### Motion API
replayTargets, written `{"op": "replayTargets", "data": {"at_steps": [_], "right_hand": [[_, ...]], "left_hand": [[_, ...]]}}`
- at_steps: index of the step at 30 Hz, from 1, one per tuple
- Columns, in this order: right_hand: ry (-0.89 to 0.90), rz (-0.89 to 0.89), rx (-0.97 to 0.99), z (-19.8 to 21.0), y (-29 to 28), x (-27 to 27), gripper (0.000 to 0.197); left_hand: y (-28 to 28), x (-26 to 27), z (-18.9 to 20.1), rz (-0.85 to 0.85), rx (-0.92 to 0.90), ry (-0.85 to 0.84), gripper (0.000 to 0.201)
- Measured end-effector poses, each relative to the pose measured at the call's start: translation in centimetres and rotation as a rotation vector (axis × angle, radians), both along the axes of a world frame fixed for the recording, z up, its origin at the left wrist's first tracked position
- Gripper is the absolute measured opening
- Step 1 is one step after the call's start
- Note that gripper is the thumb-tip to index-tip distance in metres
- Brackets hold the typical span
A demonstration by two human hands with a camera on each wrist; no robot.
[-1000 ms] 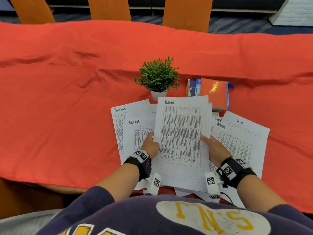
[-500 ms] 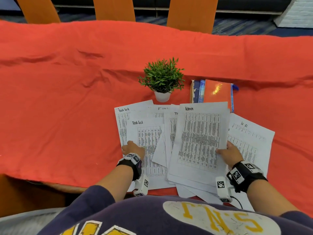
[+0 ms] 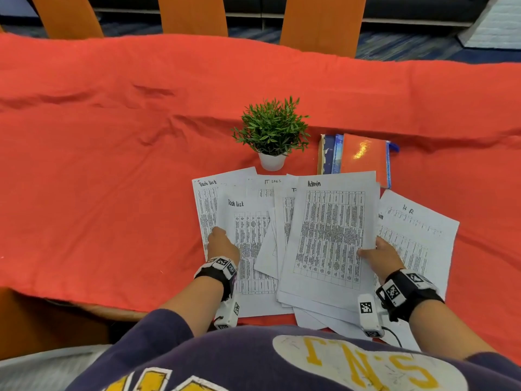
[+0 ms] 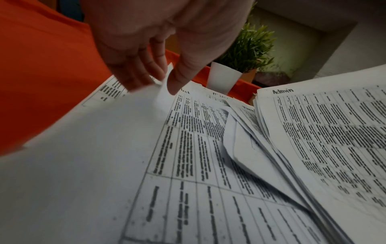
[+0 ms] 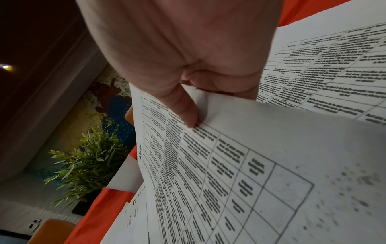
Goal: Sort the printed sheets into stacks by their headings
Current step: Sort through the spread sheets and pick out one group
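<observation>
Right hand [image 3: 379, 253] low right of centre in the head view, thumb on top of the Admin sheet [image 3: 329, 235], fingers curled beneath its right edge, pinching it with the sheets under it; wrist view confirms thumb pressed on the print. Left hand [image 3: 222, 245] low centre-left, reaching down to the Task list sheet [image 3: 248, 249], thumb and fingertips [image 4: 135, 80] closing on a lifted paper edge, loosely pinched. HR sheet [image 3: 417, 227] flat at right on the red cloth [image 3: 112, 165], potted plant [image 3: 272, 131] above the papers.
</observation>
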State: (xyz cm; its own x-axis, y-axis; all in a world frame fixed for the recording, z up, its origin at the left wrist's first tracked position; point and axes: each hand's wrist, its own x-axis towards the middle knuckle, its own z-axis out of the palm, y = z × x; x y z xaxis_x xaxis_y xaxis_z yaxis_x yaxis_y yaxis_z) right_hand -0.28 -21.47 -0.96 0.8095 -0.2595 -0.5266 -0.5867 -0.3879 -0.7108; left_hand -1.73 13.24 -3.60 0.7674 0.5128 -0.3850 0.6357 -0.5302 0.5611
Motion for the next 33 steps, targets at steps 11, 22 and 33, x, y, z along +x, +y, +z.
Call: {"op": "replayTargets", "data": {"at_steps": [11, 22, 33], "right_hand": [[0.001, -0.010, 0.014, -0.3, -0.1, 0.2, 0.025], [0.012, -0.004, 0.014, 0.1, 0.1, 0.3, 0.030], [0.040, 0.007, -0.006, -0.2, -0.1, 0.6, 0.034]], "left_hand": [[-4.8, -0.7, 4.1, -0.353, 0.075, -0.296, 0.017], [-3.9, 1.9, 3.4, -0.193, -0.192, -0.022, 0.045], [-4.2, 4.4, 1.8, -0.311, -0.182, 0.199, 0.018]]}}
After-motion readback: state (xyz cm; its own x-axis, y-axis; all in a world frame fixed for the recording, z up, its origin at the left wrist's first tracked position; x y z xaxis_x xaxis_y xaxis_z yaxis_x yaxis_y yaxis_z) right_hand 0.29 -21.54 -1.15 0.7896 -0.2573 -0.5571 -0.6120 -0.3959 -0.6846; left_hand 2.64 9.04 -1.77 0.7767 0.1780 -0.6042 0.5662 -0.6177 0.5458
